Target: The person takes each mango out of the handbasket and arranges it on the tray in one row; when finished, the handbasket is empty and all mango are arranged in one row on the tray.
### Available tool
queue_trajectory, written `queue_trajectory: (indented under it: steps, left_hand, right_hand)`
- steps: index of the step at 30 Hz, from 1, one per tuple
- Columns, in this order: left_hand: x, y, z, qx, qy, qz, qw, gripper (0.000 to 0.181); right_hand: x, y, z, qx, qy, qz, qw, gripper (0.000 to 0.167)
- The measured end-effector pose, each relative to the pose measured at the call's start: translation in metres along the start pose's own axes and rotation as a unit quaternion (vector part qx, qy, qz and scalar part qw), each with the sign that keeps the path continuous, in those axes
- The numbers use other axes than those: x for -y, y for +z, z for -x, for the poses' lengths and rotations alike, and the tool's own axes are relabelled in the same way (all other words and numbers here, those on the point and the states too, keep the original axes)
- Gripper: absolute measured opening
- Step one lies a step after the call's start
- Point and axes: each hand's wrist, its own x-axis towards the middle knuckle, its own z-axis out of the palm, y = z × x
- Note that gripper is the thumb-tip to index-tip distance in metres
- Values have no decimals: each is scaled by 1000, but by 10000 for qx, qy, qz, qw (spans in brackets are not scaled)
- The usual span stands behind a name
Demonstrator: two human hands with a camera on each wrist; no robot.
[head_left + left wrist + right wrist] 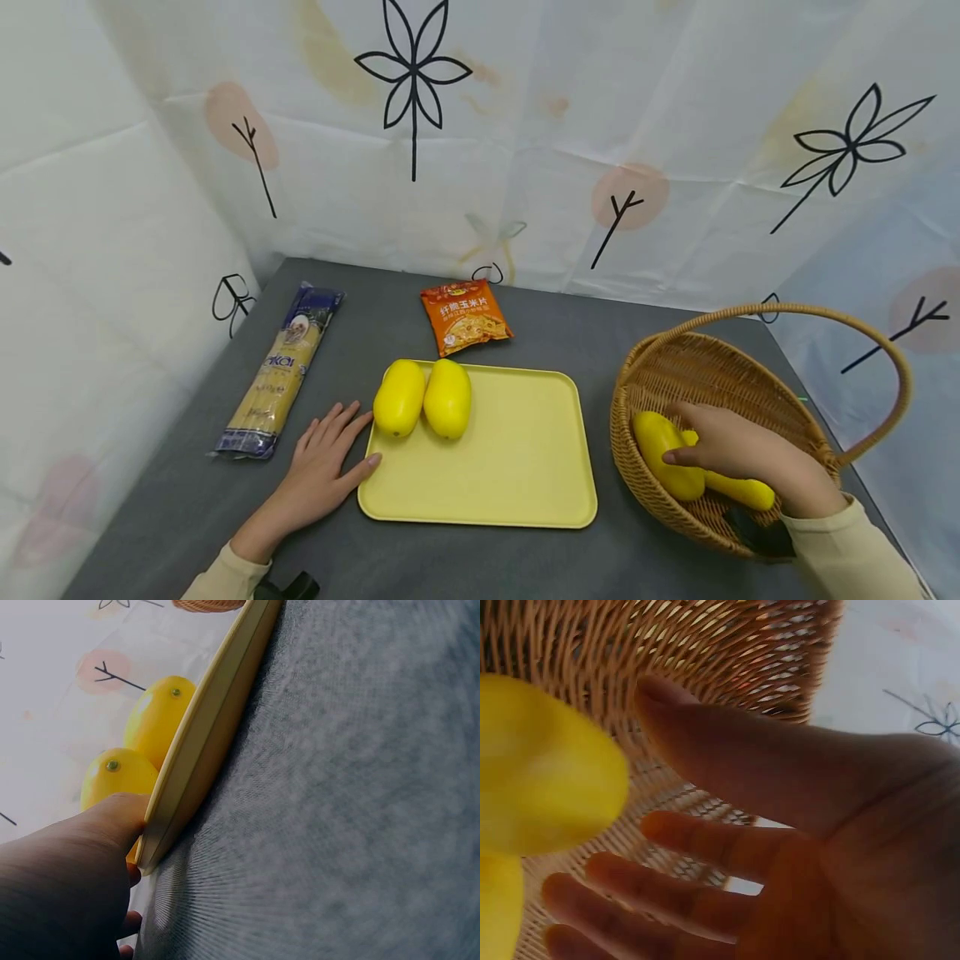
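My left hand [324, 461] lies with spread, straight fingers at the left side of a pale yellow tray [510, 483]; its thumb touches the rim. Two smooth yellow oval fruits [447, 398], kind unclear, lie side by side at the tray's back left. My right hand [738, 446] reaches into a wicker basket [720, 367]. In the right wrist view its thumb and fingers are apart, beside a yellow fruit [547, 765] and not closed on it. Another, longer yellow piece [742, 490] lies under the hand, partly hidden.
Left of the tray lies a long pack of noodles [281, 375]. Behind the tray is an orange snack bag [467, 317]. The basket's tall handle [896, 367] arches up at the right. A dark thing [757, 533] sits low in the basket. Printed cloth hangs around the grey table.
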Motion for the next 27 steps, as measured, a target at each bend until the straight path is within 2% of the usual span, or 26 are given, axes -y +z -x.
queue_trajectory:
  steps: [5, 10, 20, 27]
  left_hand:
    - [1, 1, 0, 48, -62, 36, 10000, 65]
    - [2, 2, 0, 47, -58, 29, 10000, 65]
    - [3, 2, 0, 33, -52, 30, 10000, 65]
    - [3, 2, 0, 8, -38, 28, 10000, 65]
  right_hand:
    - [-6, 0, -8, 241, -13, -103, 9997, 69]
    - [-10, 5, -11, 260, 23, -141, 9996, 68]
    - [-14, 10, -14, 295, 131, -336, 9989, 77]
    - [-16, 12, -16, 515, 159, -660, 9964, 87]
